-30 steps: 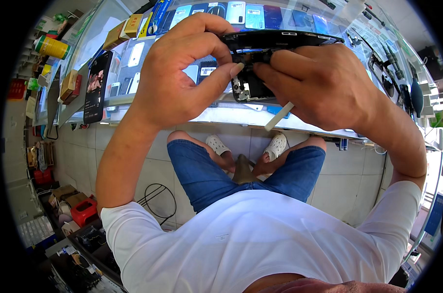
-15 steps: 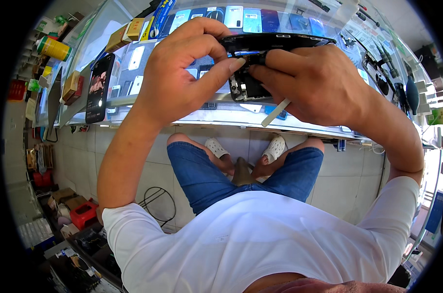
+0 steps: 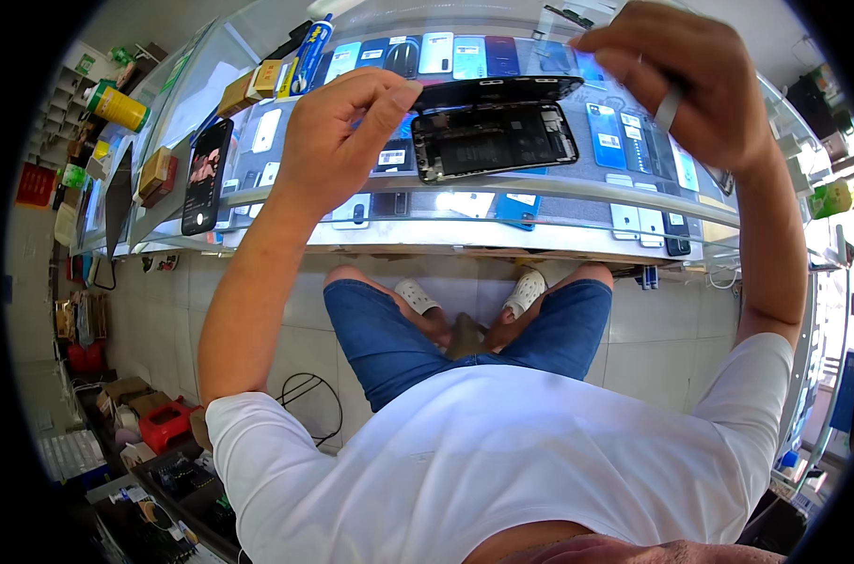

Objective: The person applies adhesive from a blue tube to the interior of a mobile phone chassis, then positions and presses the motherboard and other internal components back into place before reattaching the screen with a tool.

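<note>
An opened smartphone [image 3: 488,141] lies on the glass counter, its black inner parts and battery facing up. Its screen panel [image 3: 502,91] is tilted up along the far edge. My left hand [image 3: 342,136] pinches the left end of that panel between thumb and fingers. Raised to the right, apart from the phone, my right hand [image 3: 686,85] has its fingers curled round a pale flat stick [image 3: 669,109], part of which shows by the palm. Whether its fingertips also pinch something small I cannot make out.
Under the glass counter [image 3: 587,193] several phones are laid out in rows. A lit phone [image 3: 206,179] leans at the left, near small cardboard boxes [image 3: 154,177] and a blue-yellow tube [image 3: 311,56]. A yellow can [image 3: 117,105] stands farther left. A black cable [image 3: 314,404] lies on the floor.
My right hand has left the phone and moved up and to the right with the pale stick. The phone's inside is now in plain view. My left hand has moved slightly lower.
</note>
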Available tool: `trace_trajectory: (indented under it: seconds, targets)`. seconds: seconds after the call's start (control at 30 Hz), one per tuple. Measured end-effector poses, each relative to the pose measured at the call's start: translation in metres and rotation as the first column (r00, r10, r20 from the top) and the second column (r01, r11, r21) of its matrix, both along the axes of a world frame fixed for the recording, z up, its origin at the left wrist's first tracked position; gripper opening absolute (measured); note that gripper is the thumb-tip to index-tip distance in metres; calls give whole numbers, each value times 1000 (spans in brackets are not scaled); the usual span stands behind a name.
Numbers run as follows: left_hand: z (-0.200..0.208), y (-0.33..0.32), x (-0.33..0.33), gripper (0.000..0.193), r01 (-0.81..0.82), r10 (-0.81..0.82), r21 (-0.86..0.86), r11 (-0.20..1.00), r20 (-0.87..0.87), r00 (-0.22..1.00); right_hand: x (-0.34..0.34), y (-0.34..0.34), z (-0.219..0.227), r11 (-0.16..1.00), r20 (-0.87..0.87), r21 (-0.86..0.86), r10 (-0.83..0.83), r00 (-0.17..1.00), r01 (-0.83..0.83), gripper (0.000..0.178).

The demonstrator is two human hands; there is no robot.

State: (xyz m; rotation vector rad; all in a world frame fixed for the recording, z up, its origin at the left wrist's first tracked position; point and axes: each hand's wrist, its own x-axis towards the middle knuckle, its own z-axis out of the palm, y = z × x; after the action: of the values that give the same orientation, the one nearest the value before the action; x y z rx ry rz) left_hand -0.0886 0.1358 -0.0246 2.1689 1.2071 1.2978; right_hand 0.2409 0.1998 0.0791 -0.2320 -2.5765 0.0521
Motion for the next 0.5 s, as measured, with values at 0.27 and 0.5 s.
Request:
trace_trajectory:
  seconds: [0.27,0.5]
  targets:
    - [-3,5,4,31,3,9,-78,997,152,988,23,17,-32,988,-96,133,92,991,-78,19]
    - [-2,7,-2,29,15,-3,-98,995,117,993,-19,-18,-82,986,53,149,-82,995,74,35]
